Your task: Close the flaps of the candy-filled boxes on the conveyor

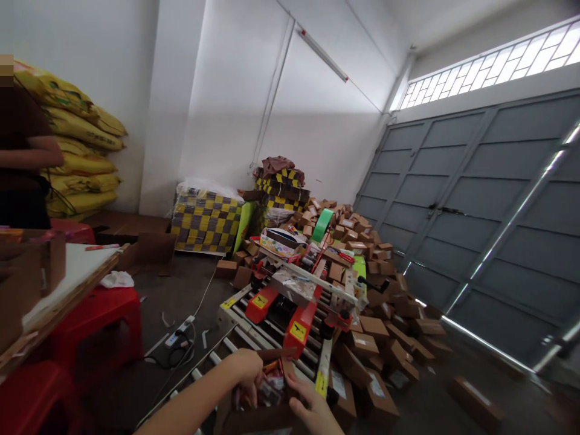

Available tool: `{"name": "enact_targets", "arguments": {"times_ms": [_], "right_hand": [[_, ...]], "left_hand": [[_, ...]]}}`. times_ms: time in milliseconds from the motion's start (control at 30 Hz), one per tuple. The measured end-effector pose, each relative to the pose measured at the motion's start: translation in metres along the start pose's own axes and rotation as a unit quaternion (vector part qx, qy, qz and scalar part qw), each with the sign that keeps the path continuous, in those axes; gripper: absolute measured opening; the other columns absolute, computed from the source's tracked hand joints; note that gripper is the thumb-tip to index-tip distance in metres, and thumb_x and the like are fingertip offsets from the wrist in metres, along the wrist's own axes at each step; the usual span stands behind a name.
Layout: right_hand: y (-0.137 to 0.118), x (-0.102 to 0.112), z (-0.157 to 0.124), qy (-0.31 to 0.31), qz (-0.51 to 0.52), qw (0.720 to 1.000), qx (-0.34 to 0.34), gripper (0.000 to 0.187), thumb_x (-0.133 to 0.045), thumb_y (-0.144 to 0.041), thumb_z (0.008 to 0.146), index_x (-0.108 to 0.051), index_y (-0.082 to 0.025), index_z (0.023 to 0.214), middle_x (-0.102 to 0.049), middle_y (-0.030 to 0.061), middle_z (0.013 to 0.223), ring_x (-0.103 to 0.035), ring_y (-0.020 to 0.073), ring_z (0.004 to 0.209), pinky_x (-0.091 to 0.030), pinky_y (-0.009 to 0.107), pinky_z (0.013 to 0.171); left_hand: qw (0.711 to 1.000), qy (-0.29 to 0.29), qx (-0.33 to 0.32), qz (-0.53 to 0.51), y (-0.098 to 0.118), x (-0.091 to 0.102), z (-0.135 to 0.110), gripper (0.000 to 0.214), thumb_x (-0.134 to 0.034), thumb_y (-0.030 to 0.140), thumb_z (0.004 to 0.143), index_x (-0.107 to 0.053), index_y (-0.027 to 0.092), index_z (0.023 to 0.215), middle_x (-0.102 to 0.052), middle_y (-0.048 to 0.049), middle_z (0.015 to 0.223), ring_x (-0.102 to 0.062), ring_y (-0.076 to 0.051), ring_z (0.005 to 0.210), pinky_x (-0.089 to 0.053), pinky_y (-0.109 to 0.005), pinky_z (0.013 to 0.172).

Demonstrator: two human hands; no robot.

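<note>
While left hand (pixel 250 368) dips into box (pixel 260 418) | grip unclear | right hand (pixel 313 403) half-spread against its side

The left hand (pixel 247 368) is reaching into an open carton (pixel 263 418) of small packages (pixel 273 385) while the right hand (pixel 312 405) is touching the carton's side. Beyond, a red taping machine (pixel 302 326) is holding a roll of green tape (pixel 322 225); brown boxes (pixel 374 328) are lying heaped alongside.

The box (pixel 258 418), plain brown cardboard, sat upright on the rollers (pixel 230 345), its top open and far flap raised. Small packets (pixel 274 383), red and silvery, lay jumbled inside, partly blurred.
</note>
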State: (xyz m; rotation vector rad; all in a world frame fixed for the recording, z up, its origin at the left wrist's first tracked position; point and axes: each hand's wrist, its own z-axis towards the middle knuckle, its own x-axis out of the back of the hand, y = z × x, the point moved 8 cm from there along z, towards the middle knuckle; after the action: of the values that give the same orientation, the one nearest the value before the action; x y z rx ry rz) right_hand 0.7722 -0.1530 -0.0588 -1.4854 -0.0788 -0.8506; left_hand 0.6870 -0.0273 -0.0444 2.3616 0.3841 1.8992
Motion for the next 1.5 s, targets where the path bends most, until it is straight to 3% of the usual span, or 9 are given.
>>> {"name": "enact_targets", "arguments": {"times_ms": [367, 500, 633, 767, 1067, 1133, 1267, 1400, 1500], "right_hand": [[-0.031, 0.003, 0.000, -0.010, -0.073, 0.997, -0.009, 0.065, -0.054, -0.070, 0.069, -0.072, -0.017, 0.101, -0.067, 0.0140, 0.110, -0.061, 0.0309, 0.107, -0.043, 0.047, 0.097], [-0.035, 0.003, 0.000, -0.053, -0.065, 0.996, -0.015, 0.054, -0.057, -0.062, 0.072, -0.072, -0.020, 0.101, -0.069, 0.0103, 0.108, -0.061, 0.0284, 0.105, -0.043, 0.044, 0.097], [-0.025, 0.007, 0.003, -0.072, -0.077, 0.994, -0.035, 0.048, -0.058, -0.057, 0.072, -0.072, -0.021, 0.101, -0.068, 0.0094, 0.109, -0.059, 0.0272, 0.105, -0.042, 0.041, 0.096], [-0.016, 0.011, 0.012, -0.074, -0.119, 0.989, -0.044, 0.040, -0.062, -0.054, 0.069, -0.075, -0.021, 0.087, -0.069, 0.0074, 0.096, -0.062, 0.0248, 0.093, -0.046, 0.036, 0.084], [0.002, 0.000, 0.026, 0.025, -0.224, 0.973, -0.056, 0.034, -0.061, -0.052, 0.071, -0.062, -0.019, 0.064, -0.059, 0.0052, 0.074, -0.057, 0.0212, 0.075, -0.043, 0.031, 0.068], [0.003, -0.004, 0.021, 0.036, -0.234, 0.970, -0.058, 0.036, -0.060, -0.053, 0.073, -0.061, -0.018, 0.068, -0.059, 0.0072, 0.078, -0.057, 0.0234, 0.080, -0.044, 0.034, 0.072], [-0.009, -0.001, 0.011, 0.148, -0.309, 0.937, -0.061, 0.056, -0.056, -0.054, 0.079, -0.054, -0.013, 0.117, -0.052, 0.0216, 0.120, -0.049, 0.0346, 0.108, -0.039, 0.049, 0.087], [-0.032, -0.006, 0.013, 0.195, -0.391, 0.898, 0.045, 0.072, -0.049, -0.046, 0.086, -0.023, -0.013, 0.144, -0.027, 0.0226, 0.146, -0.025, 0.0368, 0.133, -0.024, 0.057, 0.101], [-0.030, -0.010, 0.016, 0.155, -0.362, 0.910, 0.128, 0.050, -0.047, -0.040, 0.089, -0.044, -0.016, 0.132, -0.052, 0.0161, 0.129, -0.039, 0.0299, 0.125, -0.026, 0.051, 0.104]], "left_hand": [[0.995, 0.076, 0.057, 0.044, 0.043, 0.028, -0.049, 0.023, -0.057, 0.011, 0.074, -0.071, 0.011, 0.094, -0.069, -0.0218, 0.092, -0.067, -0.035, 0.085, -0.053, -0.044, 0.073], [0.954, 0.292, 0.026, -0.058, 0.039, 0.056, -0.111, 0.026, -0.049, 0.021, 0.086, -0.060, 0.017, 0.109, -0.060, -0.0134, 0.117, -0.058, -0.026, 0.107, -0.046, -0.040, 0.092], [0.897, 0.398, 0.005, -0.191, 0.022, 0.020, -0.148, 0.035, -0.054, 0.034, 0.086, -0.055, 0.014, 0.114, -0.055, -0.0146, 0.126, -0.050, -0.024, 0.119, -0.042, -0.038, 0.100], [0.902, 0.361, -0.015, -0.237, 0.024, -0.015, -0.128, 0.031, -0.046, 0.029, 0.090, -0.055, 0.018, 0.118, -0.056, -0.0093, 0.130, -0.047, -0.020, 0.125, -0.033, -0.040, 0.108], [0.955, 0.231, 0.041, -0.182, 0.008, 0.004, -0.074, 0.016, -0.052, 0.020, 0.086, -0.063, 0.016, 0.076, -0.067, -0.0064, 0.085, -0.061, -0.019, 0.086, -0.046, -0.029, 0.080], [0.944, 0.260, 0.130, -0.155, -0.001, 0.007, -0.076, 0.011, -0.063, 0.023, 0.080, -0.062, 0.014, 0.086, -0.064, -0.0104, 0.098, -0.057, -0.025, 0.097, -0.045, -0.036, 0.085], [0.871, 0.360, 0.317, -0.110, -0.024, 0.009, -0.096, 0.065, -0.081, 0.034, 0.061, -0.050, 0.009, 0.113, -0.050, -0.0213, 0.122, -0.044, -0.038, 0.118, -0.038, -0.051, 0.094], [0.878, 0.386, 0.202, -0.195, -0.035, -0.002, -0.081, 0.089, -0.079, 0.037, 0.063, -0.030, 0.014, 0.134, -0.037, -0.0215, 0.138, -0.033, -0.035, 0.131, -0.031, -0.052, 0.103], [0.876, 0.398, 0.094, -0.257, -0.037, -0.013, -0.073, 0.053, -0.066, 0.033, 0.078, -0.043, 0.017, 0.123, -0.052, -0.0136, 0.121, -0.049, -0.026, 0.116, -0.041, -0.043, 0.096]]}}
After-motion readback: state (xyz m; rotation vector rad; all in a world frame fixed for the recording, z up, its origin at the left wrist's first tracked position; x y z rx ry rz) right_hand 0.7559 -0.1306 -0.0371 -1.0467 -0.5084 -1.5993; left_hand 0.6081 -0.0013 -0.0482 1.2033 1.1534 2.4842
